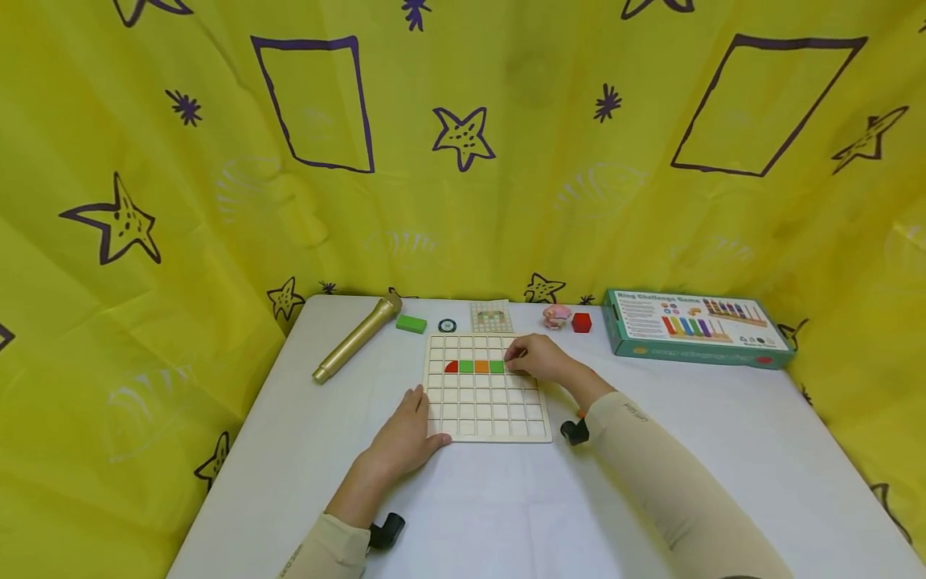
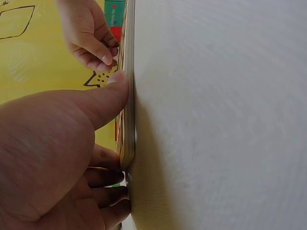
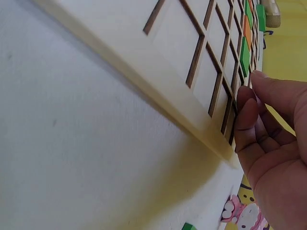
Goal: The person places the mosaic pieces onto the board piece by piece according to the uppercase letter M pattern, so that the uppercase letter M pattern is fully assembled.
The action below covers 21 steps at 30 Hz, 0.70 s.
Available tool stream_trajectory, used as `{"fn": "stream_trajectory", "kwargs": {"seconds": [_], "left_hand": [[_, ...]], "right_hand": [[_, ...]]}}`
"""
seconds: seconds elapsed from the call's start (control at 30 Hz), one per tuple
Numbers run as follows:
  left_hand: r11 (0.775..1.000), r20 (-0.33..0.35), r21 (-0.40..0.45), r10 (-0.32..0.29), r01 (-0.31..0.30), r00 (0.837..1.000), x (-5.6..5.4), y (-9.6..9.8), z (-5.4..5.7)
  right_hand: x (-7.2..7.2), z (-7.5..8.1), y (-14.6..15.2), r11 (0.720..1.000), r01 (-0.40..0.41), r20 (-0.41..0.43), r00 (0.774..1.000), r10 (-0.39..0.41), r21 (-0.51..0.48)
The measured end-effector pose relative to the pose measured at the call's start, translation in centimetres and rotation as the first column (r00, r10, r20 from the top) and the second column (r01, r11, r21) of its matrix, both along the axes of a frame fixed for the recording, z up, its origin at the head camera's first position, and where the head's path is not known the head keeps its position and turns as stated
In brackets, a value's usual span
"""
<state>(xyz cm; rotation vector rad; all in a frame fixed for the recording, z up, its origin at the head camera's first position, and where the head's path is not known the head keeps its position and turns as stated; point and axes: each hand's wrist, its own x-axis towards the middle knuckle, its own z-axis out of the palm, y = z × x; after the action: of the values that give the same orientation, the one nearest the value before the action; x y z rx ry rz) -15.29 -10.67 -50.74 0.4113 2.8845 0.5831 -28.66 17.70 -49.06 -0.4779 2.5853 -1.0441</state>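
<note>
With the left hand point(image 1: 402, 434) loose against the board point(image 1: 486, 409), the right hand point(image 1: 541, 359), grip narrow, contents hidden, seems to extend the row point(image 1: 474, 367) rightward, calling for square seating.

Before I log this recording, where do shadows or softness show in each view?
Head view: fairly even light, with a soft shadow beside the right sleeve; left wrist view: left hand dim, shadow on the tabletop beside the grid board; right wrist view: the board's nearest edge looks soft, with a yellowish shadow alongside.
</note>
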Motion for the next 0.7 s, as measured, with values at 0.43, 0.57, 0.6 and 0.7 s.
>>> {"fn": "stream_trajectory", "kwargs": {"seconds": [0.43, 0.57, 0.6, 0.7], "left_hand": [[1.000, -0.001, 0.001, 0.001, -0.001, 1.000, -0.1, -0.1, -0.2], [1.000, -0.009, 0.004, -0.008, 0.008, 1.000, -0.1, 0.0, -0.2], [1.000, -0.010, 0.004, -0.008, 0.008, 1.000, 0.0, 0.0, -0.2], [1.000, -0.008, 0.005, -0.007, 0.007, 1.000, 0.1, 0.0, -0.1]], "right_hand": [[1.0, 1.1, 2.9, 0.996, 0.066, -0.006, 0.998, -0.066, 0.061], [1.5, 1.4, 4.2, 0.994, 0.095, -0.019, 0.995, -0.094, 0.061], [1.6, 1.3, 4.5, 0.994, 0.096, -0.024, 0.995, -0.095, 0.059], [1.7, 1.1, 5.5, 0.992, 0.105, -0.032, 0.994, -0.103, 0.065]]}}
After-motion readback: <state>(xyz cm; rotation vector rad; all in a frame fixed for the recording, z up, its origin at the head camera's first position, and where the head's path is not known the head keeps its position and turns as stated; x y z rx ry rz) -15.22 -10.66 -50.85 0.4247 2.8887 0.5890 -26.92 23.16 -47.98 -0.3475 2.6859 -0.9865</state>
